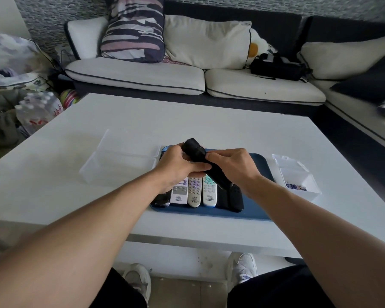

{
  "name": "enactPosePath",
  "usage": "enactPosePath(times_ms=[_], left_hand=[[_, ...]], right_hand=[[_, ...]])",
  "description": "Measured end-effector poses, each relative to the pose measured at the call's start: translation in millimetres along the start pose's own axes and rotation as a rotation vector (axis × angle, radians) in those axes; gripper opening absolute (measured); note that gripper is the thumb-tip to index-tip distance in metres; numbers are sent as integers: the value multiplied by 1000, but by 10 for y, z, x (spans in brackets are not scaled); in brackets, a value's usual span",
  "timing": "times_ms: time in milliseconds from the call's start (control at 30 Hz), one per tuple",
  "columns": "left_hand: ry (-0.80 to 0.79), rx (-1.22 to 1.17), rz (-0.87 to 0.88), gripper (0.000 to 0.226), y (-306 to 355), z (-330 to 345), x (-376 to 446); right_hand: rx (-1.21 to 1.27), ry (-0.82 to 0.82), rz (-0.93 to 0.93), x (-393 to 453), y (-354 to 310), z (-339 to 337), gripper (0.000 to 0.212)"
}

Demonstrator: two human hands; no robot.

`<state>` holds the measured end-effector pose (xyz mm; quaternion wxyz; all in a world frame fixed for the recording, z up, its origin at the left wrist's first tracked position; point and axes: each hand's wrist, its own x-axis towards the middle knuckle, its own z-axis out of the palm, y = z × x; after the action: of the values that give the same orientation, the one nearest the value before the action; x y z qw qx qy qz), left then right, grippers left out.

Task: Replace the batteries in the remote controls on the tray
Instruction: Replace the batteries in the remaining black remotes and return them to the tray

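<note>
A black remote [197, 152] is held up above the blue tray [257, 174], tilted with its far end raised. My left hand [178, 166] grips it from the left and my right hand [231, 165] grips it from the right, fingers curled round its body. Under my hands, three light remotes [195, 192] lie side by side on the tray. More black remotes [231, 200] lie to their right, and a dark one [159, 200] at the tray's left edge. Their battery covers are hidden.
A small clear box [302, 181] with batteries and an open lid stands right of the tray. A clear empty container [118, 161] sits to the left. The white table [187, 121] is bordered by a sofa behind and to the right.
</note>
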<state>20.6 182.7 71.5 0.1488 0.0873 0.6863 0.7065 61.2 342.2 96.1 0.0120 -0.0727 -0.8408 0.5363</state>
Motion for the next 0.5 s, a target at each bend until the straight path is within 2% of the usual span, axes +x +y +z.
enactPosePath(times_ms=[267, 367, 433, 500], left_hand=[[49, 23, 4, 36, 2, 62, 0], [131, -33, 5, 32, 5, 25, 20], [206, -71, 0, 29, 19, -9, 32], [262, -118, -25, 32, 23, -50, 47]], right_hand=[[-85, 60, -17, 45, 12, 60, 31], [-114, 49, -53, 88, 48, 10, 20], [-161, 77, -68, 144, 147, -46, 35], [-184, 78, -35, 180, 246, -89, 36]])
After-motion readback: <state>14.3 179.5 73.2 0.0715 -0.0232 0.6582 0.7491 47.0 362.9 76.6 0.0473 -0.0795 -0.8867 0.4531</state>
